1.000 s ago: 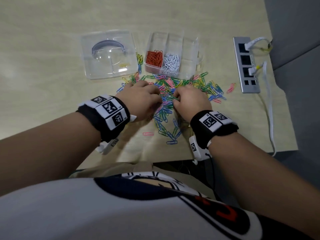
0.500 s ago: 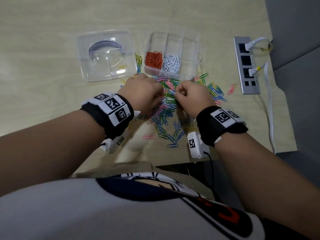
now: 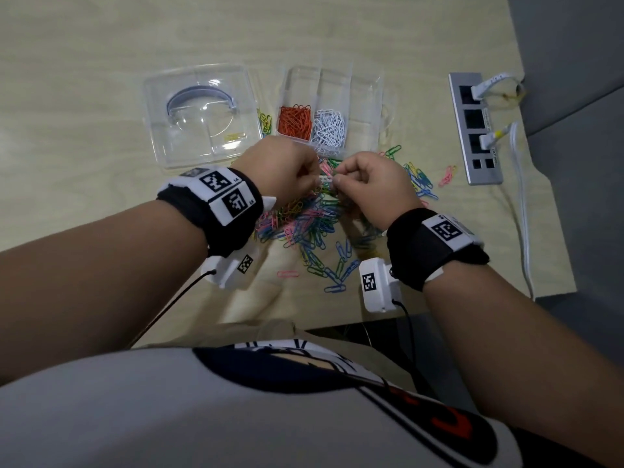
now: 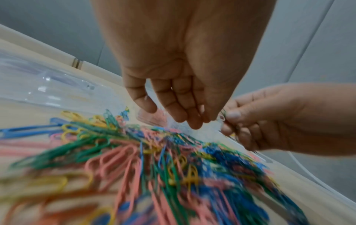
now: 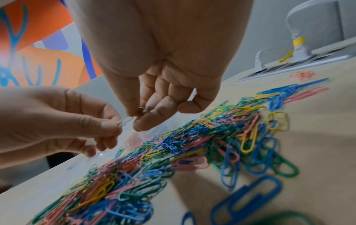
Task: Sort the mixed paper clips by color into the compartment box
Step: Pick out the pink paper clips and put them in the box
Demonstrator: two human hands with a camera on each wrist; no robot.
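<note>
A mixed pile of coloured paper clips (image 3: pixel 304 224) lies on the table in front of the clear compartment box (image 3: pixel 366 106). Its near-left cell holds orange clips (image 3: pixel 294 121), and the cell to the right holds white clips (image 3: pixel 329 128). Both hands hover above the pile's far edge, fingertips together. My left hand (image 3: pixel 315 177) pinches a white clip (image 5: pixel 125 121) between thumb and forefinger. My right hand (image 3: pixel 339 180) pinches a green clip (image 5: pixel 143 109) right against the white one. I cannot tell whether the two clips are hooked together.
The clear lid (image 3: pixel 202 113) lies left of the box, with a few yellow and green clips (image 3: pixel 266 121) between them. A grey power strip (image 3: pixel 474 126) with white cables sits at the right. Stray pink clips (image 3: pixel 447 175) lie near it. The table's front edge is close to my wrists.
Both hands have lifted out of the pile and moved a little toward the box. They now hold the white and green clips up between them.
</note>
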